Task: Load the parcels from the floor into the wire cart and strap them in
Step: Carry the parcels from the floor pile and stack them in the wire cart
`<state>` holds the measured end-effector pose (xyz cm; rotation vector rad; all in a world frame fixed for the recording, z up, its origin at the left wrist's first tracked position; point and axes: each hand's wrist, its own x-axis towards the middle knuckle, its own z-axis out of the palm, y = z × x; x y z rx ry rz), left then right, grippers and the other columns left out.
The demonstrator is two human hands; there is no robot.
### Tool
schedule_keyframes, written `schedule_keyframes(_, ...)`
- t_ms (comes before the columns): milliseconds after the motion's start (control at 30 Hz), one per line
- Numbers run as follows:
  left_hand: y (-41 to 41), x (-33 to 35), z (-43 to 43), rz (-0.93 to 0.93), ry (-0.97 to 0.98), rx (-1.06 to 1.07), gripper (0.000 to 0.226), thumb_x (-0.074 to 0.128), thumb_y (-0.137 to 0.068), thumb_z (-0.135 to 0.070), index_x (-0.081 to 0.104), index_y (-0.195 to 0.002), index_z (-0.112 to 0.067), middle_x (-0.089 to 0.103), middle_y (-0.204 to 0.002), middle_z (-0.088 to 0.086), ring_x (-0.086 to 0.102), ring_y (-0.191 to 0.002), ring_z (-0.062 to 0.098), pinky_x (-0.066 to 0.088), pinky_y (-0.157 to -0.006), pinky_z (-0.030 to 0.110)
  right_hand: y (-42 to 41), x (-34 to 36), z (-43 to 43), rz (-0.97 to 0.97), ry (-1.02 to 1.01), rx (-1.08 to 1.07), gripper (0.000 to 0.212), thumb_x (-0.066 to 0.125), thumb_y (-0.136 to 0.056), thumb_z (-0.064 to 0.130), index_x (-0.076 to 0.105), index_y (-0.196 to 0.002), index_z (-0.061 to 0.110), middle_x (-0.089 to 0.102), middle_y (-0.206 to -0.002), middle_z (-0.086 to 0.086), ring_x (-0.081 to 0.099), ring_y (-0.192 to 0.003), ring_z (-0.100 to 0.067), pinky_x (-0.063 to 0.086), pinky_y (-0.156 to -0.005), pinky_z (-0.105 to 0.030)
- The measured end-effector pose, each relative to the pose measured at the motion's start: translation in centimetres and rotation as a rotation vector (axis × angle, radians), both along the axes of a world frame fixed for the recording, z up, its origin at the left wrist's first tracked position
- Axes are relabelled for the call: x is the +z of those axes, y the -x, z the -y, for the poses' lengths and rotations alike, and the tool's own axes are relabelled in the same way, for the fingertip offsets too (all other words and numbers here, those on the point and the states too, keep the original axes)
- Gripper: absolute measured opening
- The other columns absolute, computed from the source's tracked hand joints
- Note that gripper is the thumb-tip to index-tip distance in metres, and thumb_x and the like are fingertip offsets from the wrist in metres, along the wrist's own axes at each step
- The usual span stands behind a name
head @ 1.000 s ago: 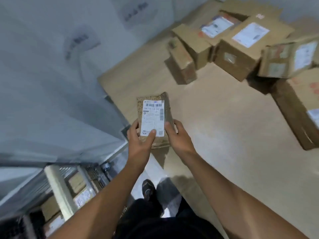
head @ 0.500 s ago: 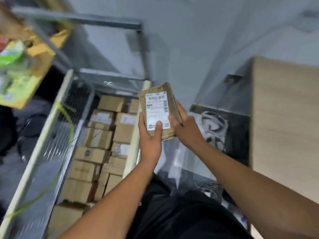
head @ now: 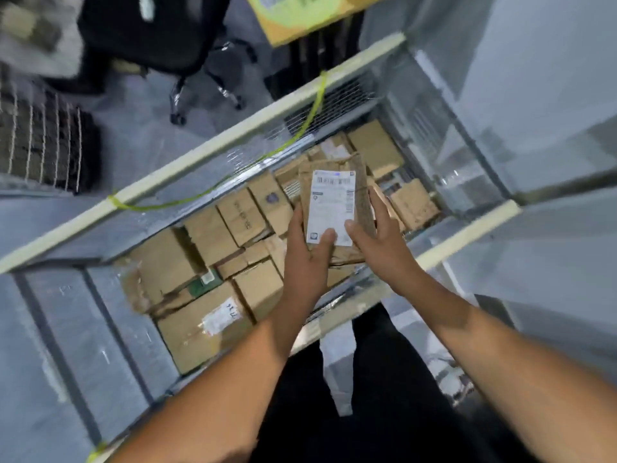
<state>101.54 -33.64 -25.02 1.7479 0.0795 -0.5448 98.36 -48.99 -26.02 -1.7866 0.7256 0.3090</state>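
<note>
I hold a small brown parcel with a white barcode label over the open top of the wire cart. My left hand grips its lower left side, thumb on the label. My right hand grips its lower right side, fingers along the edge. Several cardboard parcels lie packed inside the cart below. A yellow-green strap hangs over the cart's far rail and runs along its mesh wall.
A black wheeled office chair stands beyond the cart. A second wire cage is at the left. A yellow and green box sits at the top. Grey panels rise on the right.
The view has swung from the floor pile to the cart. Both hands have carried the small parcel from beside the cart to above its open top.
</note>
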Motion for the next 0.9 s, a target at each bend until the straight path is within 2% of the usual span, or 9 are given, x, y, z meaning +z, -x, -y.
schedule_keyframes(133,-3.2,-6.3,0.5,-0.041,-0.12,0.009,0.056,0.06,-0.105,-0.024,0.034,-0.149,-0.046,0.052,-0.143,-0.031,0.053,-0.135,0.004,0.045,-0.111,0.027,-3.7,-8.6,0.9,-0.082,0.012,0.078,0.076,0.06,-0.099,0.054,0.015,-0.16,0.053,0.037,-0.154,-0.006,0.042,-0.142,-0.024,0.04,-0.116,-0.044)
schedule_keyframes(200,-5.0,-10.7,0.2,-0.055,-0.279,-0.031,0.06,0.059,-0.105,-0.034,0.034,-0.159,-0.027,0.047,-0.153,-0.012,0.049,-0.141,0.019,0.04,-0.116,0.036,-5.3,-13.2,1.8,-0.099,0.008,0.117,0.073,0.06,-0.099,0.056,0.015,-0.156,0.061,0.034,-0.144,0.0,0.05,-0.12,-0.001,0.04,-0.106,-0.025)
schedule_keyframes(300,-7.8,-17.5,-0.5,-0.048,-0.584,-0.091,0.069,0.052,-0.104,-0.05,0.03,-0.162,-0.02,0.04,-0.162,0.007,0.034,-0.15,0.029,0.03,-0.124,0.049,-8.0,-20.6,3.9,-0.102,0.017,0.211,0.073,0.06,-0.1,0.052,0.013,-0.154,0.064,0.029,-0.131,0.009,0.04,-0.094,0.034,0.028,-0.084,0.006)
schedule_keyframes(333,-8.8,-19.8,-0.8,-0.042,-0.652,-0.117,0.069,0.048,-0.104,-0.053,0.028,-0.162,-0.021,0.036,-0.165,0.008,0.028,-0.154,0.031,0.025,-0.125,0.052,-9.2,-22.9,4.4,-0.111,0.011,0.236,0.072,0.06,-0.101,0.051,0.012,-0.153,0.066,0.028,-0.134,0.009,0.04,-0.096,0.033,0.028,-0.091,0.003)
schedule_keyframes(433,-11.5,-26.4,-1.2,-0.031,-0.794,-0.148,0.068,0.038,-0.106,-0.057,0.023,-0.164,-0.026,0.021,-0.172,0.007,0.01,-0.159,0.033,0.01,-0.129,0.052,-12.6,-29.4,5.3,-0.13,0.012,0.268,0.071,0.059,-0.101,0.051,0.012,-0.152,0.067,0.028,-0.146,0.004,0.048,-0.117,-0.003,0.029,-0.11,-0.024)
schedule_keyframes(567,-14.0,-33.3,-1.0,0.083,-0.84,-0.144,0.067,0.041,-0.106,-0.056,0.026,-0.163,-0.026,0.016,-0.172,0.007,0.006,-0.158,0.033,0.01,-0.129,0.049,-16.2,-36.7,4.7,-0.086,0.049,0.329,0.068,0.057,-0.1,0.055,0.019,-0.156,0.056,0.027,-0.132,0.011,0.043,-0.097,0.003,0.029,-0.099,-0.016)
schedule_keyframes(667,-14.9,-37.0,-0.9,0.104,-0.884,-0.159,0.067,0.041,-0.106,-0.057,0.024,-0.164,-0.028,0.012,-0.173,0.01,0.006,-0.158,0.034,0.012,-0.128,0.05,-18.5,-40.4,3.3,-0.064,0.094,0.362,0.04,0.057,-0.1,0.055,0.042,-0.136,0.046,0.039,-0.124,0.001,0.044,-0.096,0.0,0.03,-0.073,-0.003)
schedule_keyframes(767,-15.1,-39.2,-0.8,0.122,-0.921,-0.119,0.068,0.043,-0.104,-0.058,0.022,-0.165,-0.034,0.013,-0.173,0.012,0.004,-0.158,0.036,0.011,-0.128,0.052,-20.1,-42.5,2.3,-0.05,0.167,0.371,0.044,0.056,-0.097,0.06,0.051,-0.133,0.034,0.057,-0.112,-0.005,0.057,-0.096,-0.019,0.047,-0.074,-0.027)
schedule_keyframes(900,-15.4,-39.9,-0.1,0.143,-1.027,-0.11,0.058,0.048,-0.103,-0.057,0.051,-0.151,-0.026,0.02,-0.17,0.016,0.011,-0.156,0.042,0.013,-0.125,0.057,-20.4,-42.6,2.2,-0.044,0.384,0.441,0.056,0.047,-0.096,0.07,0.064,-0.1,0.017,0.062,-0.083,0.001,0.055,-0.089,-0.028,0.045,-0.075,-0.035)
